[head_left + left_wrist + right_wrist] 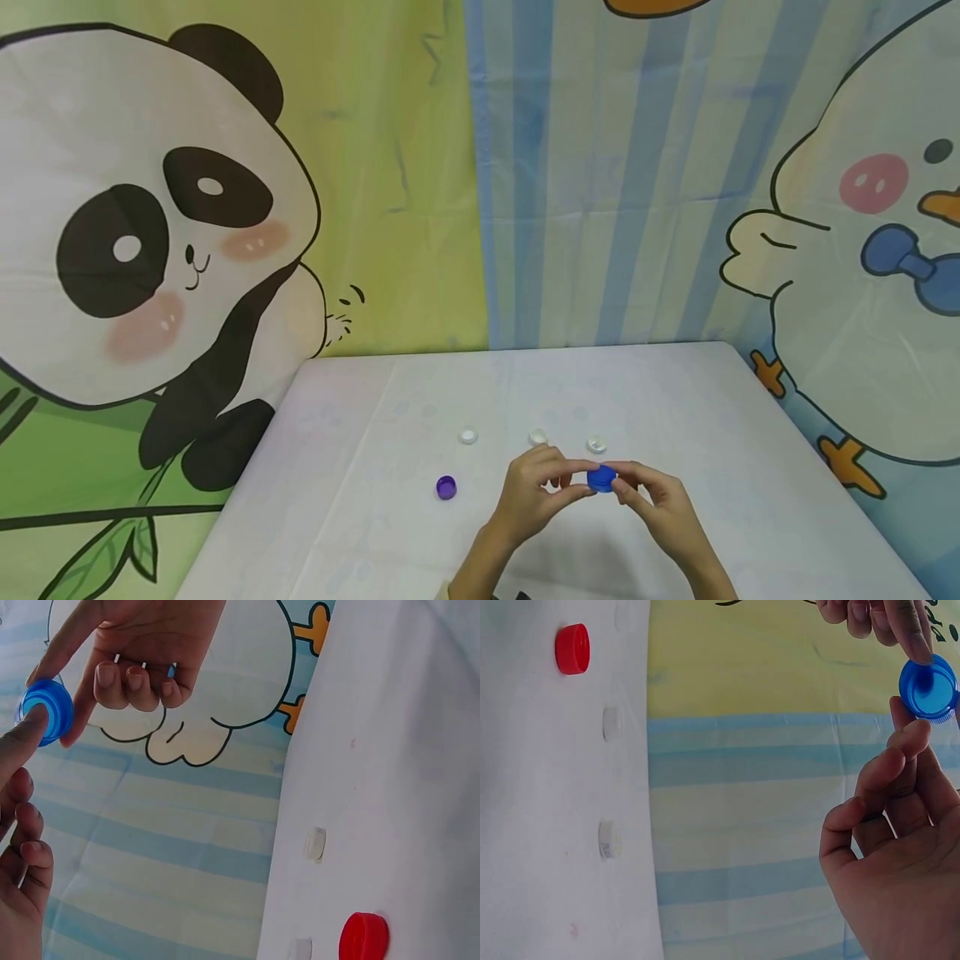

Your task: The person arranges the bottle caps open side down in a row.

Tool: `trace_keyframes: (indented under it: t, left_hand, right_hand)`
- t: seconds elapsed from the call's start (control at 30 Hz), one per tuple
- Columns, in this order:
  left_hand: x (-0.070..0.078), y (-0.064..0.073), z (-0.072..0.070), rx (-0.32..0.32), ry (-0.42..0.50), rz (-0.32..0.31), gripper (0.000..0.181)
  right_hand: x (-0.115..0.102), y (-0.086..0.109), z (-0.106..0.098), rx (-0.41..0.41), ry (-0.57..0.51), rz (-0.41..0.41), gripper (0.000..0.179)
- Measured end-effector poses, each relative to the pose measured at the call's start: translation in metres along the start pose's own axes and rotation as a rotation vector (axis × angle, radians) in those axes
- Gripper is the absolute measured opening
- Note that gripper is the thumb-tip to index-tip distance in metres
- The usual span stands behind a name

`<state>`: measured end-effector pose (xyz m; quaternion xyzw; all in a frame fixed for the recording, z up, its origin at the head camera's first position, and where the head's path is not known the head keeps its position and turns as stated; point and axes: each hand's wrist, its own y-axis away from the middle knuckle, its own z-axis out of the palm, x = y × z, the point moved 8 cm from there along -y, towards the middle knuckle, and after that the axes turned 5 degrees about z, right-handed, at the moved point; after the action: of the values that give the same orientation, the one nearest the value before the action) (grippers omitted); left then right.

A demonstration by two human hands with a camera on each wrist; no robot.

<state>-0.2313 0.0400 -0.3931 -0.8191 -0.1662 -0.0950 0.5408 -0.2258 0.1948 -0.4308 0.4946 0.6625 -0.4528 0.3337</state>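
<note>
While left hand [525, 493] pinches blue cap [601, 479], so does right hand [672, 512].

Bright blue round cap here, shallow, with a ringed, hollow inside [602, 479]. It's up off the white table [375, 542], pinched between the left hand [534, 490] and right hand [662, 507], closer to the table's right edge than its left.

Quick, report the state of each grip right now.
Left grip: closed, holding the blue bottle cap with thumb and fingers.
Right grip: closed, holding that same cap from the other side.
</note>
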Motion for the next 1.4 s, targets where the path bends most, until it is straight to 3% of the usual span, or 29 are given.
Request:
trace_keyframes:
  t: [0.17,0.73,1.03,1.4]
  left_hand:
    - [-0.0020,0.0007,0.0016,-0.012,-0.006,-0.006,0.024]
    - [-0.0041,0.0037,0.0054,-0.024,0.022,-0.041,0.025]
    - [-0.0035,0.0047,0.0071,-0.036,0.014,-0.037,0.037]
    - [-0.0077,0.0090,0.0077,-0.010,-0.011,-0.073,0.037]
  right_hand:
    - [-0.0045,0.0004,-0.0015,-0.008,-0.006,-0.084,0.021]
    - [-0.0019,0.0018,-0.0040,0.025,-0.030,-0.089,0.020]
    - [-0.0037,0.0031,-0.0053,0.059,-0.016,-0.112,0.022]
    - [-0.0031,0.0044,-0.0061,0.064,-0.012,-0.126,0.031]
